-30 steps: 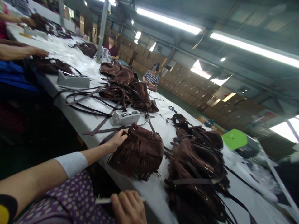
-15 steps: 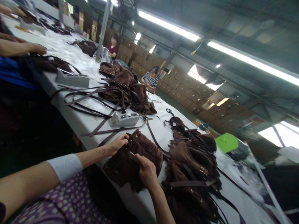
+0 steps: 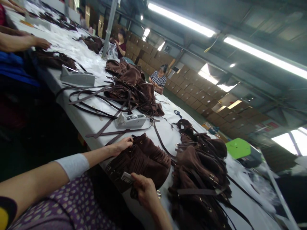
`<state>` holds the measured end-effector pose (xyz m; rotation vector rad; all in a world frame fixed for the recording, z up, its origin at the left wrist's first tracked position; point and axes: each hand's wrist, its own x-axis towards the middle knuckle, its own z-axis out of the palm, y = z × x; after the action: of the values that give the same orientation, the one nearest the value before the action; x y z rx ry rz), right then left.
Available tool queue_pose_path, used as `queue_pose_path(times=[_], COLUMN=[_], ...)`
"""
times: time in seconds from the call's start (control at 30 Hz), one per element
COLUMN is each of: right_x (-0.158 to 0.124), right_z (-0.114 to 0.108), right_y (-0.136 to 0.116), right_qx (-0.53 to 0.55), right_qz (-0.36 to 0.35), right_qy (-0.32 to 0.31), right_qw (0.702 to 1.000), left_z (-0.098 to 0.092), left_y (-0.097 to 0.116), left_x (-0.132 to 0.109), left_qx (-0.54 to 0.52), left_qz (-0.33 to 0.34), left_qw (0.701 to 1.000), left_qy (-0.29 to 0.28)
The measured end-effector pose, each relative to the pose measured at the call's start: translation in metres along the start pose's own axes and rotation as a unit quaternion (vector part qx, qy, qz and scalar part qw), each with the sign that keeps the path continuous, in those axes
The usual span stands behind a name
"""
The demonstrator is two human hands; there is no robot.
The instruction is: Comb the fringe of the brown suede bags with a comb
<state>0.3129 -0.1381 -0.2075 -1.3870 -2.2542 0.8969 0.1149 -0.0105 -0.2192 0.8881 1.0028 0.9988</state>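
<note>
A brown fringed bag (image 3: 154,159) lies on the near edge of the white table in front of me. My left hand (image 3: 123,145) is closed on the bag's upper left rim, close to its metal eyelets. In my right hand (image 3: 146,189) is a pale comb (image 3: 127,176), its teeth pointing left over the lower fringe. The fingers of that hand are wrapped round the comb's other end. Just beyond the bag stands a grey tape dispenser (image 3: 130,120).
More brown bags (image 3: 199,172) are heaped at right, another pile (image 3: 133,83) with long straps farther back. A second tape dispenser (image 3: 78,77) stands left. A green object (image 3: 238,148) is at far right. A co-worker's hands (image 3: 39,42) work at far left; other people stand beyond.
My right hand with the comb has moved down and left across the fringe, baring the comb's teeth. My left hand keeps its hold on the rim. The view has shifted slightly.
</note>
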Motion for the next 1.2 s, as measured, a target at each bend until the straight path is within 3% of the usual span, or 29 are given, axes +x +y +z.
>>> queue_pose_path(times=[0.1, 0.2, 0.27, 0.33, 0.4, 0.53, 0.67, 0.8, 0.93, 1.1, 1.2], right_x=[-0.001, 0.000, -0.001, -0.003, -0.005, -0.012, -0.019, -0.024, -0.026, -0.024, -0.021], right_z=[0.001, -0.001, -0.004, -0.008, -0.012, -0.019, -0.020, -0.011, 0.003, 0.014, 0.016], right_y=[-0.003, -0.005, -0.007, -0.012, -0.018, -0.029, -0.029, -0.024, -0.029, -0.043, -0.050], right_qx=[0.025, 0.074, 0.109, 0.127, 0.121, 0.073, 0.033, -0.015, -0.071, -0.131, -0.160], right_qz=[-0.013, -0.012, -0.013, -0.018, -0.029, -0.054, -0.053, -0.046, -0.073, -0.135, -0.151], right_qy=[0.028, 0.052, 0.062, 0.070, 0.076, 0.076, 0.138, 0.199, 0.205, 0.205, 0.194], right_qw=[0.999, 0.996, 0.992, 0.989, 0.989, 0.993, 0.988, 0.979, 0.973, 0.961, 0.956], left_z=[-0.002, 0.006, 0.018, 0.032, 0.046, 0.060, 0.050, 0.037, 0.032, 0.029, 0.033], left_y=[0.026, 0.066, 0.086, 0.095, 0.092, 0.070, 0.052, 0.047, 0.049, 0.047, 0.041], left_x=[-0.009, -0.026, -0.034, -0.033, -0.022, 0.011, 0.028, 0.025, 0.017, 0.000, -0.012], left_qx=[0.049, 0.136, 0.224, 0.287, 0.324, 0.350, 0.325, 0.281, 0.225, 0.157, 0.150], left_qz=[0.041, 0.209, 0.309, 0.337, 0.287, 0.100, 0.050, 0.031, -0.009, -0.108, -0.114], left_qw=[0.996, 0.963, 0.921, 0.895, 0.900, 0.930, 0.942, 0.955, 0.969, 0.981, 0.981], left_qy=[0.056, 0.104, 0.083, 0.055, 0.045, 0.049, 0.064, 0.094, 0.100, -0.017, -0.046])
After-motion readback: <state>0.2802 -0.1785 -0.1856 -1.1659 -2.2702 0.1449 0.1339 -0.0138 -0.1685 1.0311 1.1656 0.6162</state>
